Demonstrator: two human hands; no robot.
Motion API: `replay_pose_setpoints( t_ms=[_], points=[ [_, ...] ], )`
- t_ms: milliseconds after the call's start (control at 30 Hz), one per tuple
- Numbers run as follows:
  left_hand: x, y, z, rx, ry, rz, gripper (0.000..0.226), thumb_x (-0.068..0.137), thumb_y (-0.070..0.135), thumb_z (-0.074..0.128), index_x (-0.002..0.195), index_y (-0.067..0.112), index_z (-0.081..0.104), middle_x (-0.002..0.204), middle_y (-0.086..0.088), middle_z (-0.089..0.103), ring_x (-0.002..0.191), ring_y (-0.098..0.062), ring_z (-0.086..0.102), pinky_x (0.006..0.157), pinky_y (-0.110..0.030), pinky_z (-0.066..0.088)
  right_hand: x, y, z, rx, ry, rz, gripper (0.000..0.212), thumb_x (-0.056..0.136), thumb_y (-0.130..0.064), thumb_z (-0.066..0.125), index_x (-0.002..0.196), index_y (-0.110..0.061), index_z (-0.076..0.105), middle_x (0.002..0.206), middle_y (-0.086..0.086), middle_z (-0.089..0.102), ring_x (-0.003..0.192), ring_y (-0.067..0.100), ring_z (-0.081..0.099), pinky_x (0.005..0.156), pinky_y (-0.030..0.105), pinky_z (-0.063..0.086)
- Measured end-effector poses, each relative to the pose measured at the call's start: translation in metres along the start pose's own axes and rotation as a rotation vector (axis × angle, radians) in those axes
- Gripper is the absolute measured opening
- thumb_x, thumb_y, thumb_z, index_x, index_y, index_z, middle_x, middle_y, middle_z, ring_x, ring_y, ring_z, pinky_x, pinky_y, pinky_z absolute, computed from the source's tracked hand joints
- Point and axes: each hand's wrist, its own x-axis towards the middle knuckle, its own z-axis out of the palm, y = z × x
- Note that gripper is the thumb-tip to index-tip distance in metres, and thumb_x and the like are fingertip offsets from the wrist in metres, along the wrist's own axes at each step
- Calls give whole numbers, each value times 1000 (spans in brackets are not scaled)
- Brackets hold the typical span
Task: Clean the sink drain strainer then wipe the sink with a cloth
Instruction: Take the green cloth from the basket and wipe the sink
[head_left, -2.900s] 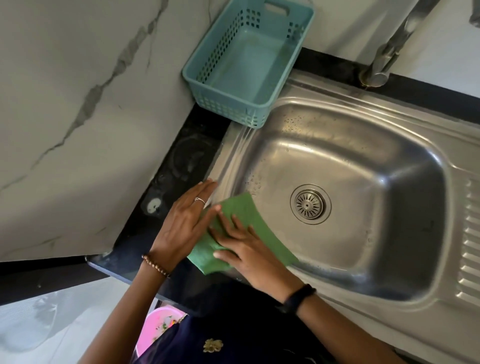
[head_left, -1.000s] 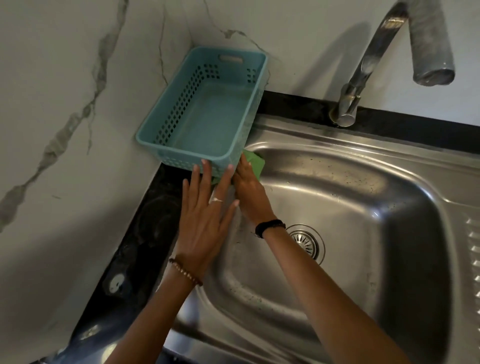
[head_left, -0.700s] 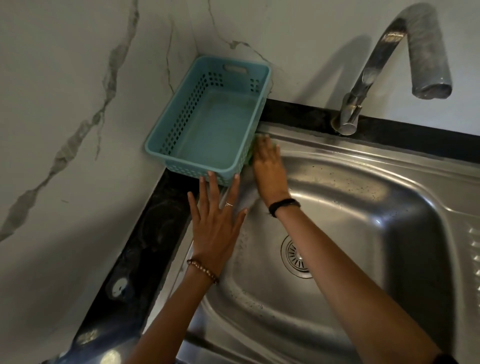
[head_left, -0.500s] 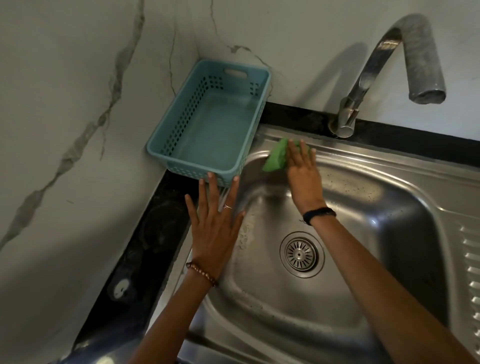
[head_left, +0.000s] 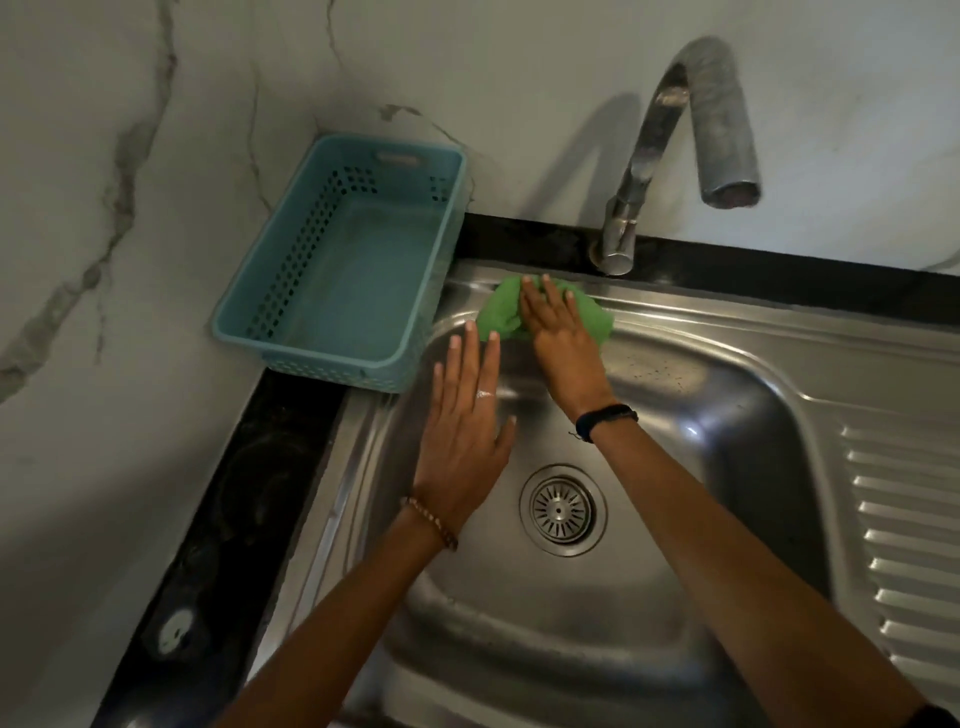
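The steel sink (head_left: 727, 395) fills the right of the view, with the round drain strainer (head_left: 562, 511) seated in the basin floor. My right hand (head_left: 558, 332) presses a green cloth (head_left: 501, 312) flat against the sink's back rim, just below the tap base. The cloth shows on both sides of the fingers. My left hand (head_left: 465, 431) hovers flat over the basin's left side, fingers spread, holding nothing. It wears a ring and a bead bracelet.
A light blue plastic basket (head_left: 358, 249) stands in the back left corner, its edge overhanging the sink rim. The curved tap (head_left: 670, 130) rises behind the sink. Black countertop (head_left: 244, 493) runs along the left; a ribbed drainboard (head_left: 909, 545) lies right. Marble walls enclose the corner.
My right hand has slid the green cloth from the sink's left rim up and then right along the back rim, toward the tap. My left hand has shifted over the basin's left side.
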Motion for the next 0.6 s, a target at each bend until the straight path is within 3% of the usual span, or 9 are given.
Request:
replay_pose_setpoints(
  t_ms=[167,300,500,600],
  points=[
    [65,-2,8,9,-54,35,86,85,13,56,144,17,-6,156,-12,-10,140,-21,-18,111,-32,-12,-55,69,-10,-145,-4,126,74,85,17,30,146,-6,-4,158,11,-6,145,32,-8,118,42,-10],
    [99,-8,12,64,-119,-1,82,89,19,56,147,21,-2,157,-11,-9,144,-29,-9,115,-43,-4,-109,120,-27,-217,-9,293,80,81,23,35,144,-4,-5,157,17,-2,144,36,-3,120,46,2],
    [90,-18,39,174,-232,27,87,86,24,59,147,27,-3,156,-12,-11,144,-31,-8,114,-53,0,-109,109,-23,-215,-56,371,82,77,18,23,139,-11,-20,157,16,-8,143,39,-8,119,51,1],
    [82,-28,46,236,-244,42,91,84,23,61,146,29,-5,156,-10,-12,144,-30,-7,114,-53,0,-89,90,-12,-210,-67,328,84,79,20,30,145,-10,-13,157,17,-8,142,42,-10,116,51,-5]
  ],
)
